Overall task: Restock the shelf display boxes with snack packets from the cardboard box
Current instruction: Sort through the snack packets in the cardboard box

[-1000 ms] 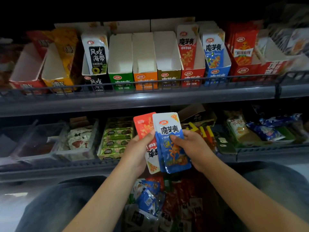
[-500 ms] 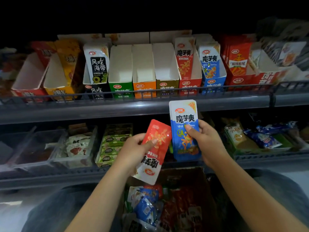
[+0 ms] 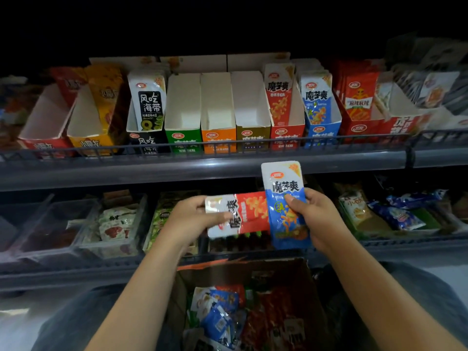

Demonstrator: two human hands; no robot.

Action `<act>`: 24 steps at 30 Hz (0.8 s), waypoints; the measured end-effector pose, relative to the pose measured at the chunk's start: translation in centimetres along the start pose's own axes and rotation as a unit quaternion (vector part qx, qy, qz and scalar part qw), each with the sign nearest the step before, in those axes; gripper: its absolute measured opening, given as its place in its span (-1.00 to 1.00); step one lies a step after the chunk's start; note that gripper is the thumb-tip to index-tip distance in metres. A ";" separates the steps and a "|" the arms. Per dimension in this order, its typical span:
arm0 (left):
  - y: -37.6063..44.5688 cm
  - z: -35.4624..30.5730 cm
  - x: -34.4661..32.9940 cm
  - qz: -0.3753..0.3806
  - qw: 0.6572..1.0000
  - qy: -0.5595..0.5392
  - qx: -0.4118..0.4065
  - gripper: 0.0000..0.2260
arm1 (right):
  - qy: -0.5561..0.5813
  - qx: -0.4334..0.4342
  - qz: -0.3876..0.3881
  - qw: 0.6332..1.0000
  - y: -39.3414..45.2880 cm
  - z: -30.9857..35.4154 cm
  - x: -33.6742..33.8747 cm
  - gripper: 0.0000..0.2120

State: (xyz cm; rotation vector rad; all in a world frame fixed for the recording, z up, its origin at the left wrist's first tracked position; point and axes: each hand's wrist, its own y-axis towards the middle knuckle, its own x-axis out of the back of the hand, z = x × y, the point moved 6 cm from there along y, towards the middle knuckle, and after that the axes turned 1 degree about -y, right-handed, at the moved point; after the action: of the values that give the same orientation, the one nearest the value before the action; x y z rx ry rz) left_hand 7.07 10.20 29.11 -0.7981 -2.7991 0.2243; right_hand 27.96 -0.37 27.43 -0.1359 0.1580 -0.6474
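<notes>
the left hand point(image 3: 189, 217) pinches a glossy red-and-white foil snack packet point(image 3: 238, 214) lying sideways; the right hand point(image 3: 314, 217) grips a shiny blue-and-white foil packet point(image 3: 285, 198) upright, overlapping its end, below the grey metal shelf rail point(image 3: 177, 168) and above the open brown cardboard box point(image 3: 307, 282) of crinkled packets.

Green box point(image 3: 182, 105), orange box point(image 3: 218, 105) and olive box point(image 3: 250, 102) open-topped with room inside, wire rail point(image 3: 228, 144) crossing their fronts, red box point(image 3: 285, 107) and blue box point(image 3: 319, 110) part filled by upright packets
</notes>
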 end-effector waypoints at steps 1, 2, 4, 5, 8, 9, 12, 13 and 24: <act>0.2 0.1 -0.1 -0.018 0.995 -0.094 0.009 -0.77 | 0.032 -0.014 -0.007 0.999 -0.1 -0.3 -0.2 -0.90; 0.2 0.3 -0.5 -0.020 0.982 -0.185 0.017 -0.80 | 0.064 -0.025 -0.012 0.998 -0.2 -0.5 -0.4 -0.89; 0.2 0.2 -2.4 0.011 0.943 -0.332 0.032 -0.84 | 0.126 -0.033 -0.020 0.991 -0.5 -0.9 -1.1 -0.89; 0.1 0.2 -3.4 0.026 0.927 -0.372 0.033 -0.85 | 0.143 -0.034 -0.024 0.989 -0.6 -1.0 -1.5 -0.90; 0.1 -0.2 -4.9 0.009 0.919 -0.393 0.008 -0.89 | 0.140 -0.025 -0.024 0.990 -1.1 -1.1 -2.5 -0.88; 0.2 -0.3 -4.9 -0.012 0.919 -0.394 0.000 -0.89 | 0.128 -0.013 -0.023 0.991 -1.2 -1.0 -2.7 -0.86; 0.5 -0.8 -4.0 -0.068 0.930 -0.360 -0.028 -0.91 | 0.071 0.041 -0.031 0.996 -1.2 0.3 -2.6 -0.91; 0.6 -1.2 -3.7 -0.084 0.941 -0.326 -0.037 -0.91 | 0.054 0.053 -0.031 0.997 -1.1 0.9 -2.5 -0.93; 5.2 -12.9 -5.9 -0.079 0.969 -0.153 -0.177 -0.90 | -0.032 0.178 -0.065 0.981 1.6 9.7 1.3 -0.94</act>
State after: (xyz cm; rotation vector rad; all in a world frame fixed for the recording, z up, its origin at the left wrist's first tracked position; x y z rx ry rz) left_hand 17.78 12.47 39.44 -0.6499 -3.2317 -0.2035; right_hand 31.81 0.83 36.53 0.1789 -0.0313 -0.7904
